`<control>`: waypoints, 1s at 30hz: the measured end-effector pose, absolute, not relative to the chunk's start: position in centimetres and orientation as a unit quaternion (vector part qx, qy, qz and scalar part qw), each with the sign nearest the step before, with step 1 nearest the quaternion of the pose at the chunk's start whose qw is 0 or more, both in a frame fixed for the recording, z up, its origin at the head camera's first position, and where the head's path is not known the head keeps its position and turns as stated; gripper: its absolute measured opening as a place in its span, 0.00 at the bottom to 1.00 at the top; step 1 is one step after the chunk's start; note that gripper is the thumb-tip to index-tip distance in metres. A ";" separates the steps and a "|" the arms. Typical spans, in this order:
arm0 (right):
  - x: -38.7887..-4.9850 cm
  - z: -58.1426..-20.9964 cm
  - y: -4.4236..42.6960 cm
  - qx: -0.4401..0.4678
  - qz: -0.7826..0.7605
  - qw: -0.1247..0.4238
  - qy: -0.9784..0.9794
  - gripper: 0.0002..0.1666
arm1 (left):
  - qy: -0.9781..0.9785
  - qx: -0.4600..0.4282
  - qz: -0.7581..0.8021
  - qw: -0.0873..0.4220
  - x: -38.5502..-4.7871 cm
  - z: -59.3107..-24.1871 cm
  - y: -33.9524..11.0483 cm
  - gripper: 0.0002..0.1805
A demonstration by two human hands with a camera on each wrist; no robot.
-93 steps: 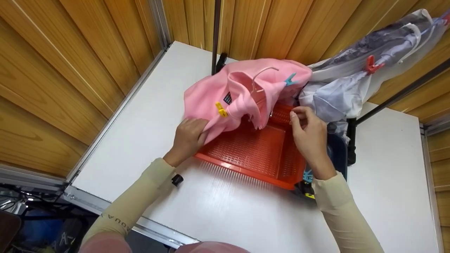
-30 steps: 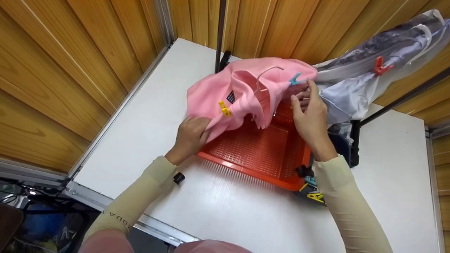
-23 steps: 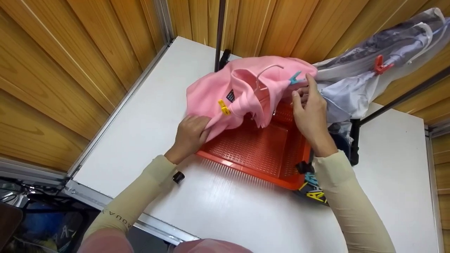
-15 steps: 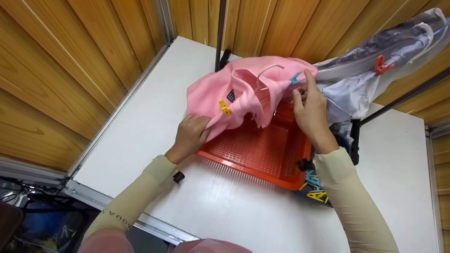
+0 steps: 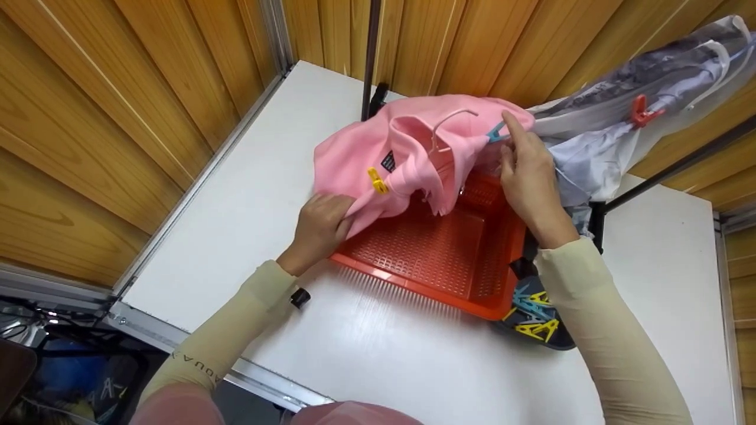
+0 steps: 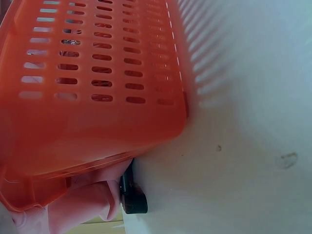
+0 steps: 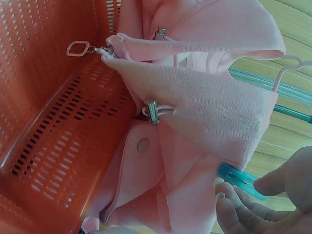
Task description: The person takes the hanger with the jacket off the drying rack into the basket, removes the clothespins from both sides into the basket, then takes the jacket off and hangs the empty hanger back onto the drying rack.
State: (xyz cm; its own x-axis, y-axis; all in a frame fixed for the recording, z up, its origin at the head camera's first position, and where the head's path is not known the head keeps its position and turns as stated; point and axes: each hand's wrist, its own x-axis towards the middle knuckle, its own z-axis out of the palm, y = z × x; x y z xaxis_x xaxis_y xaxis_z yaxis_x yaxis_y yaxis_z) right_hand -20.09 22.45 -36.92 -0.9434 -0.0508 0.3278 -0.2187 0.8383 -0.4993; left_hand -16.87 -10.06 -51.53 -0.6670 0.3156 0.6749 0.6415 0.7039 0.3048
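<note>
A pink jacket [image 5: 354, 150] with a zipper and cord locks hangs on a hanger [image 5: 437, 127], draped partly over a red basket [image 5: 425, 254]. My left hand [image 5: 322, 227] grips the jacket's near left part. Near it, a yellow clothespin [image 5: 377, 180] is clipped to the fabric. On the other side, my right hand [image 5: 531, 177] has fingers and thumb at the handles of a blue clothespin [image 7: 239, 179], pinching it. That clothespin sits at the edge of the jacket [image 7: 214, 112]. The left hand is hardly visible in the left wrist view.
A dark tray [image 5: 561, 339] of blue and yellow clothespins stands right of the basket. Pale clothes [image 5: 585, 153] with a red clothespin [image 5: 644, 112] hang at the right. Dark rack poles [image 5: 369, 59] rise behind. A small black piece [image 5: 300, 297] lies near the left forearm.
My right hand has moved up from the basket's right side to the blue clothespin, its index finger now over the handle. The left hand keeps its hold. More of the clothespin tray shows.
</note>
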 end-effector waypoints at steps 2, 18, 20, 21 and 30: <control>-20.1 -36.9 22.5 0.077 0.272 0.156 -0.947 0.31 | -0.872 -0.275 -0.270 0.303 -16.9 -51.6 -10.0 0.07; -20.6 -37.1 23.0 0.096 0.268 0.219 -0.933 0.20 | -0.875 -0.282 -0.253 0.303 -16.9 -51.4 -9.8 0.06; -20.6 -37.1 23.0 0.095 0.271 0.226 -0.931 0.17 | -0.876 -0.282 -0.249 0.301 -16.9 -51.3 -9.8 0.06; -20.7 -37.2 23.0 0.095 0.271 0.229 -0.930 0.16 | -0.877 -0.282 -0.248 0.300 -16.9 -51.3 -9.8 0.06; -20.6 -37.6 23.1 0.082 0.260 0.252 -0.929 0.14 | -0.877 -0.283 -0.243 0.302 -17.0 -51.4 -9.7 0.06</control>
